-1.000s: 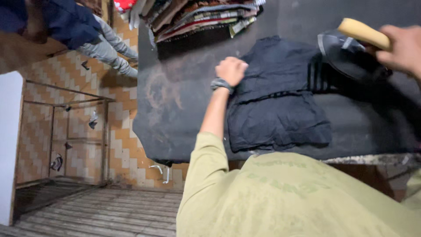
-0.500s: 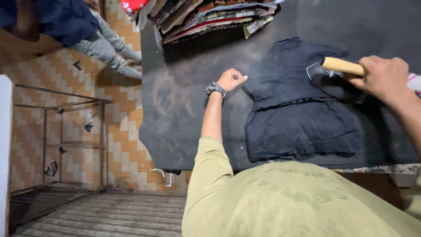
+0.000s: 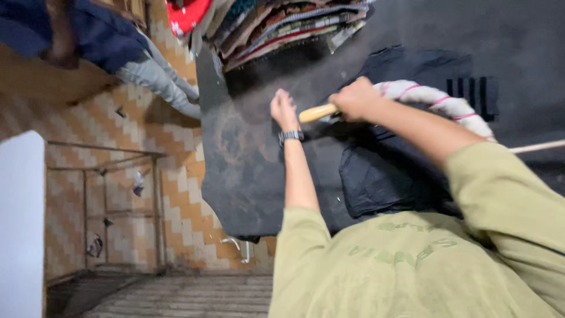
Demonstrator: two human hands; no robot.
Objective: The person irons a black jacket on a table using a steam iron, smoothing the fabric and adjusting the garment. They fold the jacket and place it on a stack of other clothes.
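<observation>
A dark folded garment (image 3: 376, 182) lies on a table under a dark cover (image 3: 247, 171). My right hand (image 3: 355, 100) grips a pale wooden handle (image 3: 316, 112) over the garment's left part. The tool's body is hidden behind hand and arm. A thick white cord with pink flecks (image 3: 438, 100) runs from it along my forearm. My left hand (image 3: 283, 109), with a wristwatch, rests fingers-out on the cover just left of the handle, holding nothing. It is close to the garment's left edge.
A stack of folded colourful clothes (image 3: 282, 26) sits at the table's far end. Dark and grey clothes (image 3: 106, 35) hang at the upper left. An orange-and-cream tiled wall (image 3: 176, 200) and a metal rack (image 3: 106, 206) stand left of the table. A thin pale stick (image 3: 538, 146) shows at the right.
My right hand has carried the wooden handle leftwards across the garment until it sits beside my left hand. My left hand has slid off the garment onto the cover.
</observation>
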